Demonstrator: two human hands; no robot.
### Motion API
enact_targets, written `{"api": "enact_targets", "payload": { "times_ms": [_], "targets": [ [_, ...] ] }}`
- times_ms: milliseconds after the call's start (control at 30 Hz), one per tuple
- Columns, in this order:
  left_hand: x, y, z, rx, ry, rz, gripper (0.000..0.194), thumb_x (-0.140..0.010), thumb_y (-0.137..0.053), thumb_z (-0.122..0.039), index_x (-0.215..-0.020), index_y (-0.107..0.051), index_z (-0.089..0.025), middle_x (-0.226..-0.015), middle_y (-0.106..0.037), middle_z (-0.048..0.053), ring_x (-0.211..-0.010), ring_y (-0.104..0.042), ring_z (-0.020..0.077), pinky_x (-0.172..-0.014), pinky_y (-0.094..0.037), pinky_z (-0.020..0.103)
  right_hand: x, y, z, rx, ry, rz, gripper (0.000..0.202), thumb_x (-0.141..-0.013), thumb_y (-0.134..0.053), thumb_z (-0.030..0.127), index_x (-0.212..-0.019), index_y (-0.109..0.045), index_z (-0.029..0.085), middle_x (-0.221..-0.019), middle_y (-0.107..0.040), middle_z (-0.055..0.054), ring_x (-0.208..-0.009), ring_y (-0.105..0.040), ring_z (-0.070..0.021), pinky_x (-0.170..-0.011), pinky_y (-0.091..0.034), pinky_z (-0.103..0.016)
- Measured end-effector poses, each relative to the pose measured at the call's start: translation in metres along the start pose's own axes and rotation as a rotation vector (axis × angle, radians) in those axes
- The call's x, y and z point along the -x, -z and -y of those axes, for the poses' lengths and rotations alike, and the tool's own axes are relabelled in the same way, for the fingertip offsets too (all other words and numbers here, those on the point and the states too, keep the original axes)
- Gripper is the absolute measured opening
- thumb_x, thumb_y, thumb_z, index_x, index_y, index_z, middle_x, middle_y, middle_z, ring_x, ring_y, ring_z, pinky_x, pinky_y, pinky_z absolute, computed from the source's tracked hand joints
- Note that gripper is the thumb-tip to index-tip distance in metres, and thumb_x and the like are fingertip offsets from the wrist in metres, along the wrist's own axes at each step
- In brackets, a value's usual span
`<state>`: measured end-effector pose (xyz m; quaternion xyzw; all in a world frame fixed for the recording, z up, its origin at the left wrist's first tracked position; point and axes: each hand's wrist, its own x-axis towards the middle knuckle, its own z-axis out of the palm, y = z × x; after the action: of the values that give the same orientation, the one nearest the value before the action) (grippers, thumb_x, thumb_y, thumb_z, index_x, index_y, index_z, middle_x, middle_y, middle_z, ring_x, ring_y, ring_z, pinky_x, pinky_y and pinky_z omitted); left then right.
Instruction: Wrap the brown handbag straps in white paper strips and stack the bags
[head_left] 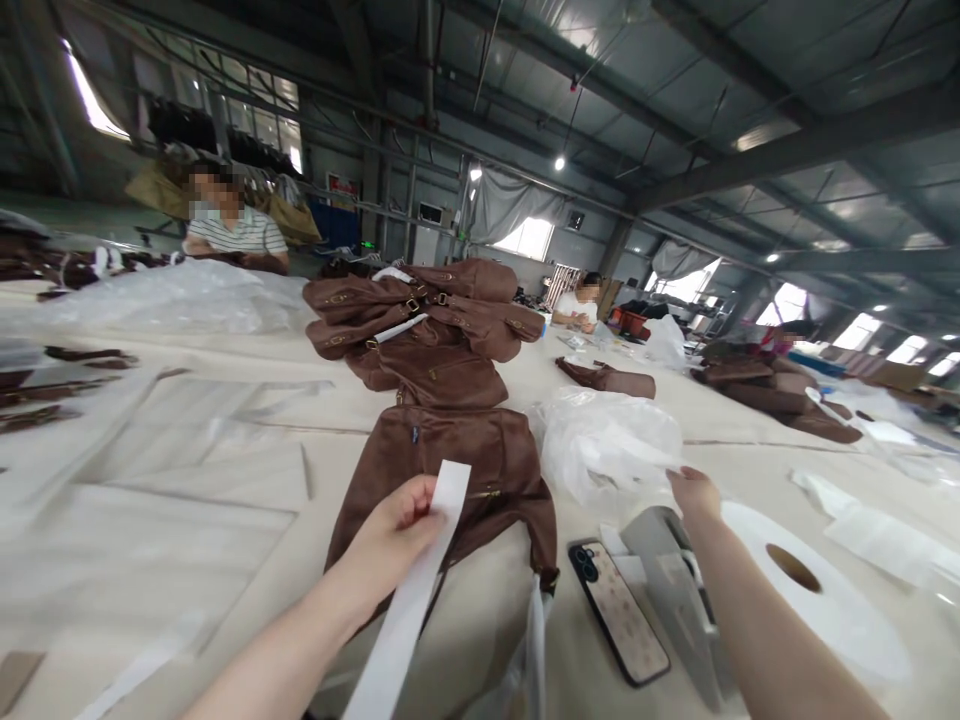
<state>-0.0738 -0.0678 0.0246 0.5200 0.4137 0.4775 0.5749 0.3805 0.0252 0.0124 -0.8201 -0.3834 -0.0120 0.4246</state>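
My left hand (411, 520) pinches a long white strip (405, 625) between thumb and fingers. The strip runs down toward me, across the front of a brown bag (469, 440) lying on the table. My right hand (694, 492) is closed at the fingertips beside a clear plastic bag (604, 440). Something whitish touches those fingertips, but I cannot tell it apart from the plastic. Below that hand stands a grey tape dispenser (671, 590), partly hidden by my forearm. A large white roll (832, 610) with a brown core lies to its right.
A phone (619, 610) lies between the brown bag and the dispenser. Behind the bag rises a pile of brown bags (427, 310). White sheets (187, 500) cover the left of the table. Co-workers sit farther off, one in a striped shirt (236, 232).
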Motion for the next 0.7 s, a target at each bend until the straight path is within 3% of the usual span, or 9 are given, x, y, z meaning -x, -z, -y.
{"api": "enact_targets", "payload": {
  "times_ms": [100, 167, 233, 267, 333, 400, 467, 567, 700],
  "targets": [
    [-0.003, -0.001, 0.004, 0.085, 0.081, -0.083, 0.013, -0.062, -0.052, -0.026, -0.071, -0.047, -0.019, -0.049, -0.034, -0.009, -0.039, -0.027, 0.0046, -0.04, -0.018, 0.016, 0.013, -0.006, -0.004, 0.099, -0.01, -0.035, 0.037, -0.064, -0.063, 0.031, -0.097, -0.065, 0.015, -0.109, -0.061, -0.023, -0.121, -0.044, -0.0421, -0.096, -0.034, -0.057],
    [-0.006, -0.003, 0.009, 0.119, 0.123, -0.104, 0.013, -0.063, -0.051, -0.029, -0.069, -0.045, -0.019, -0.048, -0.031, -0.01, -0.036, -0.019, 0.0032, -0.039, -0.011, 0.016, 0.035, -0.01, 0.002, 0.133, 0.046, -0.077, 0.045, -0.069, -0.061, 0.033, -0.109, -0.062, 0.011, -0.13, -0.046, -0.027, -0.133, -0.026, -0.0408, -0.102, -0.025, -0.056],
    [-0.008, -0.006, 0.015, 0.118, 0.137, -0.095, 0.018, -0.067, -0.053, -0.034, -0.069, -0.046, -0.018, -0.05, -0.032, -0.009, -0.037, -0.02, 0.0029, -0.039, -0.011, 0.016, 0.071, -0.014, 0.016, 0.09, 0.189, -0.091, 0.047, -0.075, -0.057, 0.035, -0.116, -0.059, 0.012, -0.14, -0.036, -0.024, -0.134, -0.025, -0.0359, -0.103, -0.027, -0.051],
    [-0.009, -0.007, 0.017, 0.1, 0.137, -0.086, 0.023, -0.069, -0.055, -0.039, -0.07, -0.047, -0.017, -0.05, -0.033, -0.009, -0.038, -0.02, 0.0029, -0.039, -0.011, 0.017, 0.093, -0.015, 0.026, 0.018, 0.305, -0.073, 0.045, -0.077, -0.056, 0.036, -0.116, -0.059, 0.014, -0.139, -0.039, -0.022, -0.129, -0.035, -0.0342, -0.1, -0.032, -0.048],
    [-0.01, -0.007, 0.02, 0.031, 0.12, -0.079, 0.033, -0.072, -0.059, -0.048, -0.071, -0.048, -0.017, -0.051, -0.032, -0.009, -0.04, -0.021, 0.0029, -0.04, -0.012, 0.017, 0.141, -0.019, 0.05, -0.173, 0.466, 0.145, 0.036, -0.082, -0.052, 0.039, -0.111, -0.061, 0.019, -0.12, -0.057, -0.014, -0.104, -0.056, -0.0273, -0.087, -0.045, -0.041],
    [-0.01, -0.005, 0.019, -0.059, 0.085, -0.083, 0.039, -0.071, -0.063, -0.052, -0.071, -0.049, -0.016, -0.052, -0.032, -0.009, -0.042, -0.022, 0.0034, -0.041, -0.014, 0.018, 0.187, -0.025, 0.076, -0.314, 0.498, 0.452, 0.03, -0.086, -0.05, 0.041, -0.103, -0.062, 0.02, -0.102, -0.065, -0.009, -0.087, -0.062, -0.0216, -0.077, -0.048, -0.035],
    [-0.01, 0.0, 0.016, -0.129, 0.05, -0.074, 0.041, -0.07, -0.065, -0.054, -0.071, -0.05, -0.016, -0.055, -0.035, -0.008, -0.045, -0.026, 0.0043, -0.042, -0.017, 0.018, 0.224, -0.035, 0.098, -0.35, 0.569, 0.662, 0.028, -0.087, -0.049, 0.039, -0.101, -0.063, 0.02, -0.097, -0.066, -0.008, -0.082, -0.063, -0.0193, -0.074, -0.049, -0.031],
    [-0.009, 0.009, 0.009, -0.207, 0.033, -0.042, 0.043, -0.069, -0.066, -0.056, -0.067, -0.05, -0.016, -0.056, -0.038, -0.007, -0.048, -0.028, 0.0051, -0.044, -0.019, 0.018, 0.258, -0.059, 0.118, -0.064, 0.639, 0.786, 0.033, -0.086, -0.05, 0.044, -0.095, -0.065, 0.016, -0.087, -0.068, -0.012, -0.079, -0.065, -0.0234, -0.073, -0.048, -0.034],
    [-0.007, 0.012, 0.005, -0.279, 0.032, -0.058, 0.045, -0.071, -0.064, -0.058, -0.064, -0.049, -0.016, -0.053, -0.037, -0.007, -0.048, -0.027, 0.0054, -0.045, -0.018, 0.019, 0.273, -0.095, 0.126, 0.249, 0.475, 0.802, 0.046, -0.079, -0.055, 0.054, -0.083, -0.067, 0.009, -0.088, -0.068, -0.024, -0.087, -0.064, -0.0353, -0.076, -0.045, -0.042]
  ]
}}
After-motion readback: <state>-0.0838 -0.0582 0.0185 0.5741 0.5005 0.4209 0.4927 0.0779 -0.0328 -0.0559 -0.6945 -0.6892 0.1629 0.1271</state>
